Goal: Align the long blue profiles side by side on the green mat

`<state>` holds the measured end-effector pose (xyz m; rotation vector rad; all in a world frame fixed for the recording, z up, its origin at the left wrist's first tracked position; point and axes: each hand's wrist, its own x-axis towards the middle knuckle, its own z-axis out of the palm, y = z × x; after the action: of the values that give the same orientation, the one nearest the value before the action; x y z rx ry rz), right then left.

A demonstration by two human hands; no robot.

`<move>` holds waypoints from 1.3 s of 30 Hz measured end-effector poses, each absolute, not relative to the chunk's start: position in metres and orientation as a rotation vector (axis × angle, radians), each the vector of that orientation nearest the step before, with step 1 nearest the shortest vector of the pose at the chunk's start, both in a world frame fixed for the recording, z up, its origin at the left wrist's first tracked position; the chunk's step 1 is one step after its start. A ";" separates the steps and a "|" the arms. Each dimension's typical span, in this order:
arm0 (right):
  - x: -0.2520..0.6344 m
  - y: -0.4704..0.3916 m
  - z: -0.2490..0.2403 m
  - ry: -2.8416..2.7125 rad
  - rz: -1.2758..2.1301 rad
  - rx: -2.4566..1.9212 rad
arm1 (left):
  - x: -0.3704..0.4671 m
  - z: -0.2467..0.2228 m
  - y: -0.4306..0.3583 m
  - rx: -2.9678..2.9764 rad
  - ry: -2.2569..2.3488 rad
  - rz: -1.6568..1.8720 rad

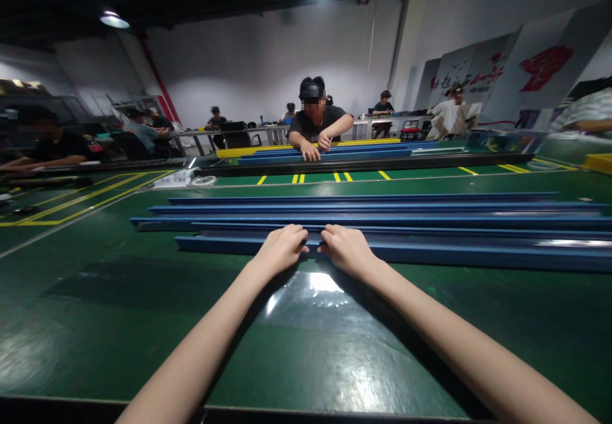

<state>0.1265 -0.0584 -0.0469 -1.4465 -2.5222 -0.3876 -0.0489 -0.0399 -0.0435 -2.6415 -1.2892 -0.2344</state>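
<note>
Both of my hands are on the nearest long blue channel [430,254], which lies across the green table [143,341]. My left hand [285,245] has its fingers curled over the channel's edges. A short way to its right, my right hand [345,247] grips the same channel in the same way, thumb toward me. Between the two hands a small stretch of the channel shows. Just behind it lie more long blue channels [239,210], side by side. A clear sheet [306,303] reflects light on the table below my hands.
Across the table a person [315,121] leans over blue and yellow strips. A long black bar [382,166] lies between that person and the blue channels. Clear plastic pieces [172,179] sit at the left. Other people sit farther back.
</note>
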 end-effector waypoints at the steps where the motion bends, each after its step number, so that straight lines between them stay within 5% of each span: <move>1: 0.124 -0.058 -0.047 -2.514 -0.397 -1.433 | -0.049 -0.043 -0.039 -2.628 -1.285 -0.233; 21: 0.203 -0.070 -0.056 -2.289 -0.508 -1.608 | -0.109 -0.039 -0.031 -2.482 -1.507 -0.151; 39: 0.164 -0.060 -0.055 -2.327 -0.530 -1.605 | -0.037 -0.045 -0.028 -2.632 -1.182 -0.218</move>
<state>0.1635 -0.0601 -0.0554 -1.6053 -2.3267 -0.5298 -0.0367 -0.0277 -0.0454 -2.6321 -1.1823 -0.2177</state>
